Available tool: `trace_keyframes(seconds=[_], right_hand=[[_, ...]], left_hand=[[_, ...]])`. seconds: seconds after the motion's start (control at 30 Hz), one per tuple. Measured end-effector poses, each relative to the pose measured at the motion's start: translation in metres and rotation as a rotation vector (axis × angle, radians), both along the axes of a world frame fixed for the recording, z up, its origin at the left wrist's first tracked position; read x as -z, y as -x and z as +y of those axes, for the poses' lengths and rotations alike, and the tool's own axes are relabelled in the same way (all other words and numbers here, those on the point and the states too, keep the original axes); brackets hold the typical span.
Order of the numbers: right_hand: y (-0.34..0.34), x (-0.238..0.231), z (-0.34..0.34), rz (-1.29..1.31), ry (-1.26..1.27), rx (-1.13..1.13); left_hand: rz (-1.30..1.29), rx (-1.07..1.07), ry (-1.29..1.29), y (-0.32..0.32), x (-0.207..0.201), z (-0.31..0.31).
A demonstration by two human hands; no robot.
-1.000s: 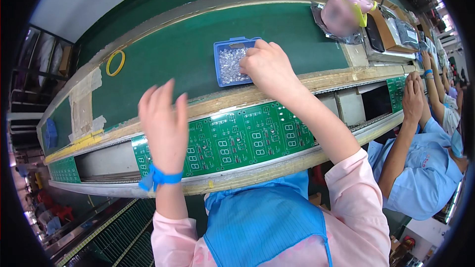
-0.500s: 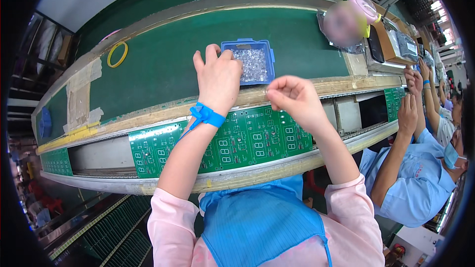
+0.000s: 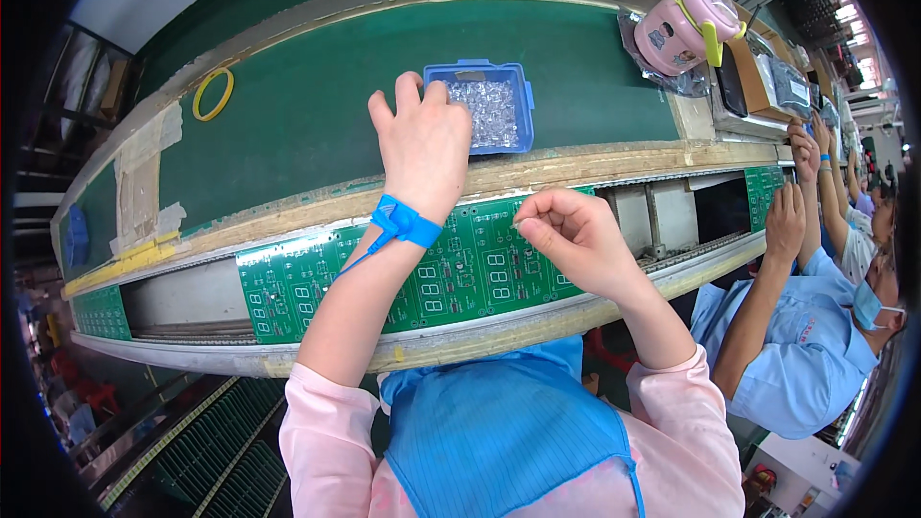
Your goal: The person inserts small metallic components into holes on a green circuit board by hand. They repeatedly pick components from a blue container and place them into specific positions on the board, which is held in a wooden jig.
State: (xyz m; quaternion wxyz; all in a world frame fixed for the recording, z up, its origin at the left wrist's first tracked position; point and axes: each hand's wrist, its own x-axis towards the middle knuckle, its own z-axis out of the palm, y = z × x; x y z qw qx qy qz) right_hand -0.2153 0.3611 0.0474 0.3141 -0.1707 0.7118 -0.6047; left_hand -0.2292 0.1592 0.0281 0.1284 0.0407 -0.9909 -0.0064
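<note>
A blue tray (image 3: 527, 125) full of small clear parts (image 3: 491, 113) lies on the green bench top. My left hand (image 3: 424, 139), with a blue strap on its wrist, is at the tray's left side. Its outer fingers are bent and spread; the thumb and fingertips at the parts are hidden. My right hand (image 3: 574, 235) is closed in a pinch on a small pale component (image 3: 517, 223). It hovers over a row of green circuit boards (image 3: 462, 278) with white digit outlines, on the rail in front of me.
A yellow ring (image 3: 213, 94) lies at the left of the bench. At the far right stand a pink lidded jug (image 3: 676, 34) in a plastic bag and an open cardboard box (image 3: 758, 77). A co-worker (image 3: 796, 345) in light blue works at my right.
My right hand has come down from near the tray's front edge to above the circuit boards, still pinching. My left hand stays at the tray.
</note>
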Motion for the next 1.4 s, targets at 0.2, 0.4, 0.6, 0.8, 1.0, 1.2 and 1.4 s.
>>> trace_keyframes(seconds=[0.2, 0.4, 0.6, 0.8, 1.0, 1.2, 1.4], right_hand=[[0.002, 0.003, -0.003, 0.05, -0.076, -0.003], [0.01, 0.009, 0.003, 0.244, -0.217, -0.057], [0.024, 0.017, 0.001, 0.553, -0.324, -0.155], [0.028, 0.022, -0.004, 0.661, -0.382, -0.277], [0.028, 0.022, -0.006, 0.723, -0.417, -0.313], [0.027, 0.022, -0.007, 0.749, -0.457, -0.314], [0.025, 0.026, -0.006, 0.738, -0.413, -0.277]], left_hand=[[0.089, 0.008, 0.004, 0.001, 0.007, -0.005], [0.265, 0.067, -0.112, 0.005, 0.01, -0.012], [0.356, 0.213, -0.334, 0.004, 0.014, -0.027], [0.403, 0.279, -0.436, 0.005, 0.017, -0.029], [0.472, 0.276, -0.53, -0.012, -0.006, -0.023], [0.434, 0.319, -0.633, -0.043, -0.019, -0.018], [0.28, 0.22, -0.853, -0.074, -0.009, -0.018]])
